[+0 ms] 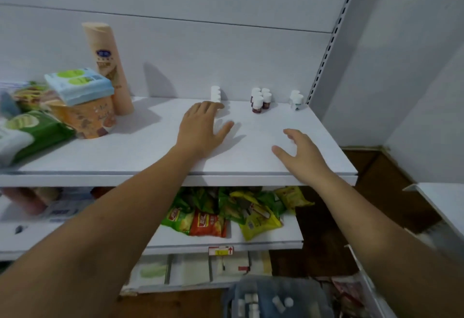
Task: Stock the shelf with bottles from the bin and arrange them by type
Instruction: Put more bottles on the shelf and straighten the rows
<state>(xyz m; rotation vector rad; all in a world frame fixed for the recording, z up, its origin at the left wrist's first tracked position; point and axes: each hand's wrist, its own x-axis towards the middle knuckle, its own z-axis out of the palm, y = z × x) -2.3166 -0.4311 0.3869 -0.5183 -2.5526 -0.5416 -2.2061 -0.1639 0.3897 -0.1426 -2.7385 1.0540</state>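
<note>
**Left hand** (202,129): the arm reaches forward over the top shelf (140,149), palm down, wrist straight. The fingers are straight and close together, pointing at the back wall. The thumb is splayed out to the right. The hand holds and pinches nothing. Its fingertips lie at the foot of the white bottles (215,93); whether they touch the nearest one cannot be told.

**Right hand** (302,158): the arm reaches over the front right part of the same shelf, palm down and turned slightly inward. The fingers are loosely spread and gently bent, with the thumb held apart to the left. It holds nothing. Whether it rests on the shelf or hovers just above it cannot be told.

**Bottles on the shelf:** all stand upright at the back.
- The white bottles form a short row in the middle.
- To their right, set apart, is a tight cluster of dark bottles (261,100) with white caps.
- Further right, near the slotted upright (326,59), stand the pale bottles (296,99).

**Bin** (308,292): it sits low down between the two arms and is blurred. Small white containers (288,301) lie inside it.

**Left end of the shelf:**
- A tall peach bottle (110,66) stands upright.
- Beside it is an orange cup (88,119) with a blue packet (79,85) on top.
- Green packets (35,132) lie further left.

**Lower shelf:** snack bags (226,214) lie in a heap.
</note>
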